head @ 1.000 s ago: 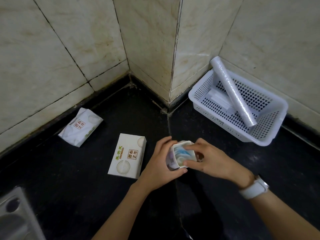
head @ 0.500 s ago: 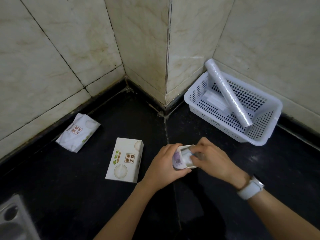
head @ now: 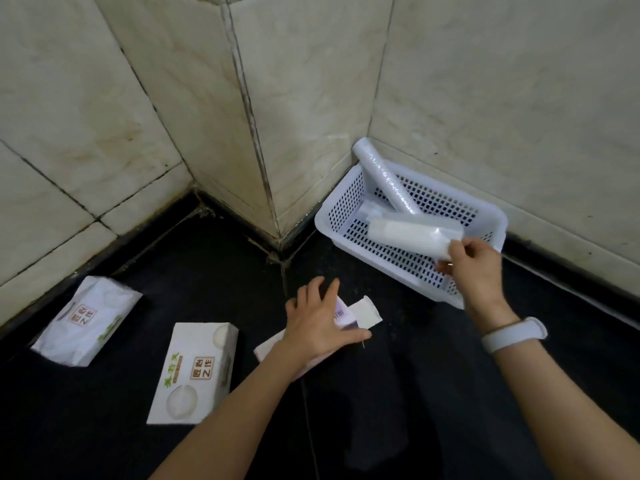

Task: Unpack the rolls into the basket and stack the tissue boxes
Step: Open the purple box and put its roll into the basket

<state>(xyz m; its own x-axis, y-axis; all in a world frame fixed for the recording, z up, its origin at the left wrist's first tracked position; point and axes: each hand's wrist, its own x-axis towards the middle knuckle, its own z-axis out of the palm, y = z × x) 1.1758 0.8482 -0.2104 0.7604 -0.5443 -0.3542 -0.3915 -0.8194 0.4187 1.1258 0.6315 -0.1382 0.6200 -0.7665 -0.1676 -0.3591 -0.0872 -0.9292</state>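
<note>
The right hand (head: 476,263) has pulled a roll (head: 412,235) from the carton (head: 360,315) and now holds it over the basket (head: 485,216), while the left hand (head: 320,323) presses the carton flat.

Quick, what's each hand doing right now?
Left hand: open, flat on the carton.
Right hand: closed, holding a roll over the basket.

White roll (head: 412,236) over perforated basket (head: 485,216), two tissue boxes (head: 194,372) apart, unstacked

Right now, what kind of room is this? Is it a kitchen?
Probably a kitchen or a utility corner, though I can't be sure. A dark countertop runs into marble-look wall tiles, and a white basket holding plastic-wrap rolls sits in the corner. Tissue packs lie nearby.
</note>
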